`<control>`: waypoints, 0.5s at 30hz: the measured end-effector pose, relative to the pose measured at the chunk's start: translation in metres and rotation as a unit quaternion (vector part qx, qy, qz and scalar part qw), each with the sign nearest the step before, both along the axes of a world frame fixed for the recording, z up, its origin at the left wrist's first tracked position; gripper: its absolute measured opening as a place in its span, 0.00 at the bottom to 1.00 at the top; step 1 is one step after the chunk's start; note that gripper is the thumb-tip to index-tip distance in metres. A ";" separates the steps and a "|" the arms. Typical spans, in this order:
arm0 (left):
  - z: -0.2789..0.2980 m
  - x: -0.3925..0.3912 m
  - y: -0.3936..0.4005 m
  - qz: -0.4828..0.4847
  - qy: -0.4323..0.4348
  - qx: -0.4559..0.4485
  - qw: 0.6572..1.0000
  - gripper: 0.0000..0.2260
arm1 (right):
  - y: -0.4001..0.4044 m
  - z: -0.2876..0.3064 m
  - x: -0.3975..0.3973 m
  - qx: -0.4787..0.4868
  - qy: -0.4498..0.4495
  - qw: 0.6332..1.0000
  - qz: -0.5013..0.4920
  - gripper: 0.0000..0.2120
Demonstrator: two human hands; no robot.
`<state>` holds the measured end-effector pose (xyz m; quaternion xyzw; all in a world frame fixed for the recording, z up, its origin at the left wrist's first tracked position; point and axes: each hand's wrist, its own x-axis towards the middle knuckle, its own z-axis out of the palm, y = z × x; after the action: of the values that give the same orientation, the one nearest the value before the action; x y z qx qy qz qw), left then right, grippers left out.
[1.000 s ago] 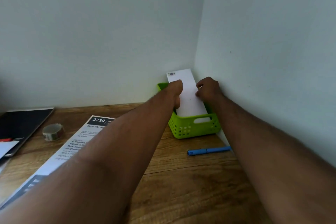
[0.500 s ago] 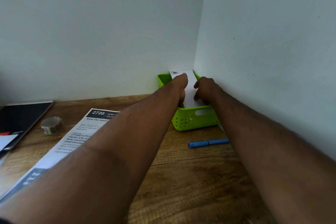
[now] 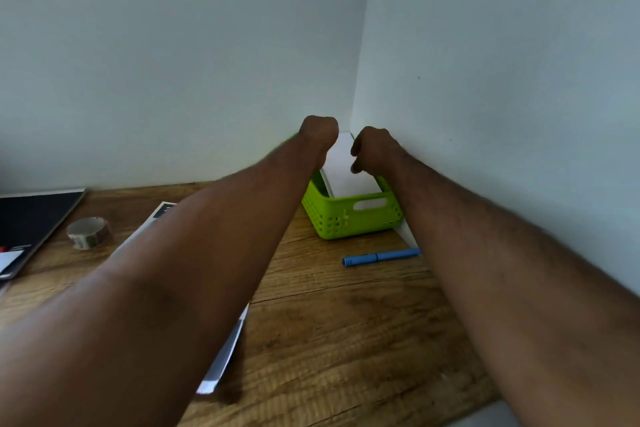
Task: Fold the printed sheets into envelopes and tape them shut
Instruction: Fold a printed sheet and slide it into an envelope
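Both hands, left hand [image 3: 318, 135] and right hand [image 3: 372, 149], fingers curled, flank the folded envelope [image 3: 349, 173], apparently seating it in the green basket [image 3: 346, 218]; actual grip unclear.

Wood desk [image 3: 339, 340], green basket [image 3: 349, 218], blue pen [image 3: 379, 258], tape roll [image 3: 89, 232], printed sheet [image 3: 221, 357], notebook [image 3: 31, 215]

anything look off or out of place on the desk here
Nothing is spilled or damaged. The one oddity: the white envelope is too long for the green basket, so it leans out over the back rim toward the wall corner. The pen lies loose on the desk.
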<state>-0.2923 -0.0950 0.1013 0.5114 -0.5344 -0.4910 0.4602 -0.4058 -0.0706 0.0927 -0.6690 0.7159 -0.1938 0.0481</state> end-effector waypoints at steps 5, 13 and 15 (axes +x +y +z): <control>-0.024 0.080 0.015 0.016 -0.406 -0.237 0.883 0.23 | 0.009 0.014 0.044 -0.066 0.004 0.997 0.047 0.17; -0.099 0.221 0.083 -0.038 -0.698 -0.088 0.710 0.22 | 0.047 -0.026 0.170 -0.018 0.013 0.977 0.211 0.15; -0.110 0.230 0.098 -0.008 -0.687 -0.094 0.720 0.24 | 0.052 -0.049 0.191 0.015 0.032 0.972 0.231 0.16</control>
<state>-0.0624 0.0027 -0.0084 0.6584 -0.7513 0.0446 0.0082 -0.2146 -0.0184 0.0435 -0.8213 0.5461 -0.1454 0.0781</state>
